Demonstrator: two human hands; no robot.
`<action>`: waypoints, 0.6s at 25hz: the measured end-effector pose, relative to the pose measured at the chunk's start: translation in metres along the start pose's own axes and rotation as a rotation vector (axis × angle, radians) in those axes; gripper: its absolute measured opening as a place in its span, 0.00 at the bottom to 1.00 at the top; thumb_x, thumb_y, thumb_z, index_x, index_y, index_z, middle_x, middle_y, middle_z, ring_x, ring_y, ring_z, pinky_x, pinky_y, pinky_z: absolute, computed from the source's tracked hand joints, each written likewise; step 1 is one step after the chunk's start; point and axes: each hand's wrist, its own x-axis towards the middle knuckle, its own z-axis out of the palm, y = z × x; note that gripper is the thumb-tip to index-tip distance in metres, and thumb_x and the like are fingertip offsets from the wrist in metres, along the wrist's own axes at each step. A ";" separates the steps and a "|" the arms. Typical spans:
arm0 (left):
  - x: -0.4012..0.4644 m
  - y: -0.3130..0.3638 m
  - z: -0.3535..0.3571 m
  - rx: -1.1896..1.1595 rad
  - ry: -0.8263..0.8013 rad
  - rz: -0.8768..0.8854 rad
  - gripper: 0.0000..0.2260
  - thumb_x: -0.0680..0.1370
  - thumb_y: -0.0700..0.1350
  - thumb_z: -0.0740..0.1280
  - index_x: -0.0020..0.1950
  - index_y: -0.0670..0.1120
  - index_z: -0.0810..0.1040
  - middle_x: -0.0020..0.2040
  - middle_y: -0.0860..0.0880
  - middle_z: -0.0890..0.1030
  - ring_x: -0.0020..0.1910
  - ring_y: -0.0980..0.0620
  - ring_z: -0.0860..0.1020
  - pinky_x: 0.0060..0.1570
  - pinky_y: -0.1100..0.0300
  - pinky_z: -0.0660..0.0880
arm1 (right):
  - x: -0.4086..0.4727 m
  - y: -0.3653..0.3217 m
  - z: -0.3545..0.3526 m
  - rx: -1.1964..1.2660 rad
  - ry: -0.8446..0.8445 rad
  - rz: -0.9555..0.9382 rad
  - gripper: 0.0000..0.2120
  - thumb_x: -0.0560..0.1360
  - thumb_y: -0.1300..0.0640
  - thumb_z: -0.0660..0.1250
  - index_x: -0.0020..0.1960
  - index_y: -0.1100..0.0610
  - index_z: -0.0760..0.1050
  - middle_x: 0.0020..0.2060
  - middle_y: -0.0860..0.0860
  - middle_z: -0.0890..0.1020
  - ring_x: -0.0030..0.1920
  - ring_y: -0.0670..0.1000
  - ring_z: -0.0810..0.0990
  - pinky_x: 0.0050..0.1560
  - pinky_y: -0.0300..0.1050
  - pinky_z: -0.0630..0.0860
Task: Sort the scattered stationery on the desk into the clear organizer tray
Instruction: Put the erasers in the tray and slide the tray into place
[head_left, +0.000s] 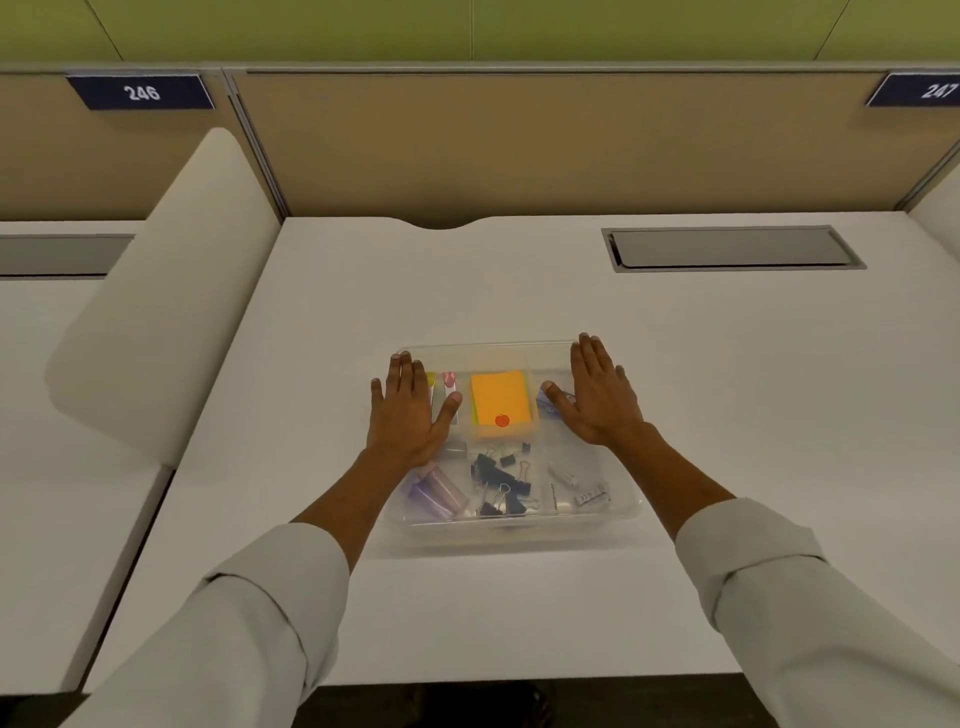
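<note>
View: looking down from the person's head at a white desk (519, 291) with a tan partition behind it.
Tray: a clear divided tray (524, 522) sits on the desk, centred in front of the person, near the front edge.
Left hand: the left hand (408, 413) lies flat and palm down over the tray's left side, fingers spread wide, holding nothing.
Right hand: the right hand (600, 397) lies flat and palm down over the tray's right side, fingers together and thumb out, holding nothing.
Contact: I cannot tell whether the palms touch the tray or hover just above it.
Sleeves: both forearms are bare to pale rolled sleeves (270, 597).
Middle back compartment: an orange pad of sticky notes (501, 397) with a small red sticker (502, 420) near its front edge.
Middle front compartment: a heap of dark binder clips (498, 483).
Left front compartment: purple and pink tubes (434, 491), partly under the left wrist.
Left back compartment: slim coloured items (448, 382), mostly hidden by the left hand.
Right front compartment: small white items (576, 488), too small to identify.
Right back compartment: a blue and white item (545, 402), mostly hidden by the right thumb.
Desk around the tray: bare white surface, with a grey cable hatch (732, 248) at back right.
Partition labels: 246 (141, 92) at left, 247 (935, 91) at right.
</note>
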 end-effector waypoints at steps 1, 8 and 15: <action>0.000 0.000 0.001 0.001 0.004 0.012 0.43 0.74 0.70 0.35 0.78 0.40 0.48 0.79 0.42 0.48 0.78 0.44 0.46 0.74 0.41 0.48 | -0.001 0.002 0.003 0.016 0.007 0.005 0.42 0.79 0.33 0.48 0.80 0.61 0.42 0.81 0.56 0.44 0.81 0.55 0.42 0.79 0.62 0.50; 0.001 0.000 0.003 0.017 0.016 0.025 0.46 0.72 0.73 0.36 0.78 0.40 0.46 0.79 0.42 0.46 0.78 0.44 0.44 0.75 0.42 0.47 | 0.003 0.008 0.011 0.040 0.021 -0.003 0.45 0.76 0.29 0.43 0.80 0.60 0.42 0.81 0.55 0.45 0.81 0.54 0.42 0.79 0.62 0.49; -0.023 0.015 -0.012 0.005 0.084 0.016 0.40 0.77 0.68 0.43 0.78 0.40 0.46 0.79 0.42 0.44 0.78 0.45 0.40 0.76 0.41 0.43 | -0.033 -0.001 -0.008 0.033 0.085 -0.002 0.40 0.80 0.34 0.48 0.80 0.60 0.46 0.81 0.57 0.46 0.81 0.55 0.42 0.77 0.64 0.43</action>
